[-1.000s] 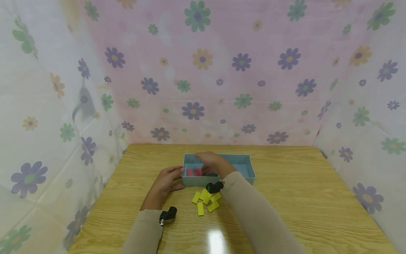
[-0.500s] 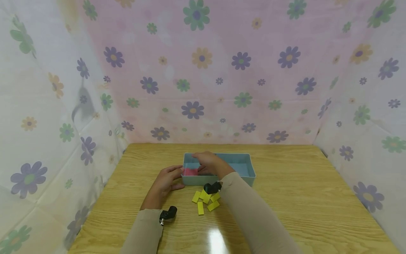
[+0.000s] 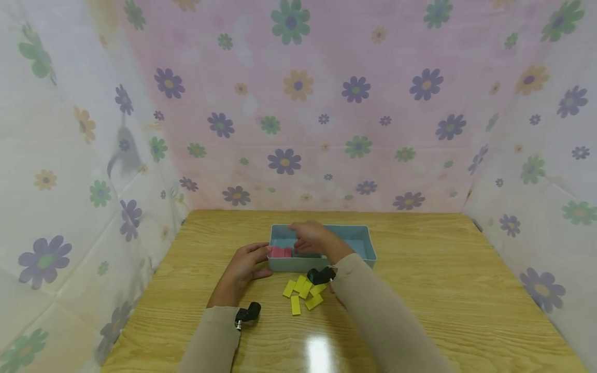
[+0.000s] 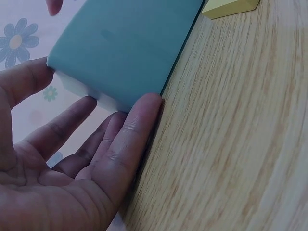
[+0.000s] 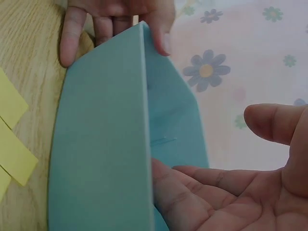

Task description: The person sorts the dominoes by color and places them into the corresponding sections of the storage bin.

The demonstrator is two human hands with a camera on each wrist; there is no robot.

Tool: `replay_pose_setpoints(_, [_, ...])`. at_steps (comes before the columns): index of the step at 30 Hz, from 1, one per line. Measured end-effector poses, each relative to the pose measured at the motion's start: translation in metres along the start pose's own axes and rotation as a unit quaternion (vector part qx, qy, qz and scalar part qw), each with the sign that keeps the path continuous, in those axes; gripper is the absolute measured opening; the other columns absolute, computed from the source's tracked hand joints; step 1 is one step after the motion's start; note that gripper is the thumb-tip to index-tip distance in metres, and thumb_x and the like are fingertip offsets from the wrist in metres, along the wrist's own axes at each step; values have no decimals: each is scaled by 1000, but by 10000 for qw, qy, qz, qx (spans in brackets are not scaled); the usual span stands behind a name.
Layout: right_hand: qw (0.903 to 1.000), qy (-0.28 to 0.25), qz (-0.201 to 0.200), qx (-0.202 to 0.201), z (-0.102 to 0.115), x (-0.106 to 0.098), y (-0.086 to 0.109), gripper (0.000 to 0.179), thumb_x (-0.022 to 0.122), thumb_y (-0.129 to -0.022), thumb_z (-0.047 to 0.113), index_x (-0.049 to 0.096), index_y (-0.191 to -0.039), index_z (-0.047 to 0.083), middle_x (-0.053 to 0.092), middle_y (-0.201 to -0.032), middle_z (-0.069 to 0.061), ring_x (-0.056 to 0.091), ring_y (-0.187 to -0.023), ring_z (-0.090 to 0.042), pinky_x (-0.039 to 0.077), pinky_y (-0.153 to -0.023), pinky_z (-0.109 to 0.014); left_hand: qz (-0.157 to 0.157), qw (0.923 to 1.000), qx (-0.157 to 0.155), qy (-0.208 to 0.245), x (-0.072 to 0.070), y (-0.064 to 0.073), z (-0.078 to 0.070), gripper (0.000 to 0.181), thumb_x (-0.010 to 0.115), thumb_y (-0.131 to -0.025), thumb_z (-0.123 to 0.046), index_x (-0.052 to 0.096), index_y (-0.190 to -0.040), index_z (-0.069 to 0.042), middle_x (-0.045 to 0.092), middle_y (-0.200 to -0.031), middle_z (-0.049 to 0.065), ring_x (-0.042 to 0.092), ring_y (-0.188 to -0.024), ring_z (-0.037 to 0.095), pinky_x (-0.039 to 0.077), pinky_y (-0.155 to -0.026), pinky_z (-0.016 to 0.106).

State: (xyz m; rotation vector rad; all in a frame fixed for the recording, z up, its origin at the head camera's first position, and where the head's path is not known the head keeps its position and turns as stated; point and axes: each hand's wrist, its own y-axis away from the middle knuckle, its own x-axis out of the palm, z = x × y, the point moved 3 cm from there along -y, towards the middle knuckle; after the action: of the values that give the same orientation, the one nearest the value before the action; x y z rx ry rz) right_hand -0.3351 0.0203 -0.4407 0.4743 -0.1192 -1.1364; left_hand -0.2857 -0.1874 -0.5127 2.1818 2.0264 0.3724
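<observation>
Closest to the wearer, between two tan sleeves, a loose bunch of yellow rectangular blocks lies on the wood-grain table, at least six by my count, and no hand is touching them. There's a reddish scrap by the right cuff too, can't tell what it is.

Just past those sits the pale blue box, long side facing the person. Left hand is at its left end, fingers spread, tips and thumb set against the corners and end wall. Right hand dips in over the near wall, fingers close together, thumb well apart; fingertips are hidden, so no idea what they touch.

Pink blocks sit side by side in the box's near left corner. I'd call it partway: pink ones look sorted, yellow ones apparently untouched.

Edges: the rim's the one to watch, with the right wrist camera hanging right by the near wall. Plenty of tabletop on the right and some box room right of that hand. Behind, there's just a strip of table before the floral cloth.
</observation>
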Motion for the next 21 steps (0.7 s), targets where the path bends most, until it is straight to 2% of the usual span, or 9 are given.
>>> replay_pose_setpoints(5, [9994,-214,243,-153,1,-11,9,69,57,-105,37,42,-149,-15,53,-145,-36,60,-129,-45,52,-108,-51,-6,10000,4,-62,1,0,-1,46,63,-105,-28,59,-145,-6,63,-140,18,62,-124,32,63,-85,48])
replay_pose_setpoints(14, [9979,-133,483,-403,-2,-29,24,62,54,-107,35,45,-149,-10,54,-146,-33,60,-131,-43,51,-109,-50,4,10000,-3,-43,0,-1,0,48,66,-103,-29,58,-146,-8,61,-143,17,60,-128,31,63,-86,48])
replay_pose_setpoints(21, [9971,-227,291,-670,-5,-38,40,53,57,-106,28,51,-147,-4,56,-144,-31,61,-128,-43,54,-106,-49,59,10000,62,-50,-1,-1,0,52,66,-103,-31,56,-147,-7,60,-144,19,59,-130,33,63,-87,49])
